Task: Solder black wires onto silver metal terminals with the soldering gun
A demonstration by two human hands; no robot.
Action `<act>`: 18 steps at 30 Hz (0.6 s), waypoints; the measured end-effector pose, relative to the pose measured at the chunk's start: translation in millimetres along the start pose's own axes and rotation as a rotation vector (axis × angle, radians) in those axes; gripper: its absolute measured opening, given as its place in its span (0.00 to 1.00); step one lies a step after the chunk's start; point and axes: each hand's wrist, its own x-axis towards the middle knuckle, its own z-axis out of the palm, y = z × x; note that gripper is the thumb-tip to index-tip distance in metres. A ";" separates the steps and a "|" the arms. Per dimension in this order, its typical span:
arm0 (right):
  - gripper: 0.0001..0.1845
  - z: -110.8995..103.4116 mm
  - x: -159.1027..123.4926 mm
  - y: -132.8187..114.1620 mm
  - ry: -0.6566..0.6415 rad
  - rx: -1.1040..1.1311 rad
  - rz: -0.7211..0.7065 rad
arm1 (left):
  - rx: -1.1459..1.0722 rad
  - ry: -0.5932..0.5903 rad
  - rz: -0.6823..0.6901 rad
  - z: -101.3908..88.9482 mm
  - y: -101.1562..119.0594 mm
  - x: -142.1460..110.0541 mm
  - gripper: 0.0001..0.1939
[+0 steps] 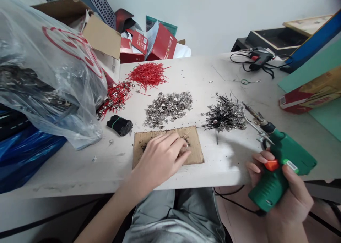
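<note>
My left hand (163,154) rests over a scorched piece of cardboard (198,152), its thumb and fingers pinched on a small metal piece (187,144) that mostly hides behind the fingertips. In my right hand (293,193) is a green soldering gun (290,152) with an orange trigger, its tip pointing up and left. That tip is close to a pile of black wires with metal tabs (223,113). Beyond the cardboard lies a heap of small silver metal tabs (170,108).
Red wires (147,74) are heaped at the back, with red wires on metal tabs (115,97) beside them. A banded bundle of black wires (119,125) lies left of the cardboard. A plastic bag (53,58) crowds the left. A corded tool (259,58) sits at back right.
</note>
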 end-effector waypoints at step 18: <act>0.20 3.2 -1.5 2.3 -0.023 0.032 -0.006 | 0.047 -0.004 -0.093 19.7 4.4 1.1 0.07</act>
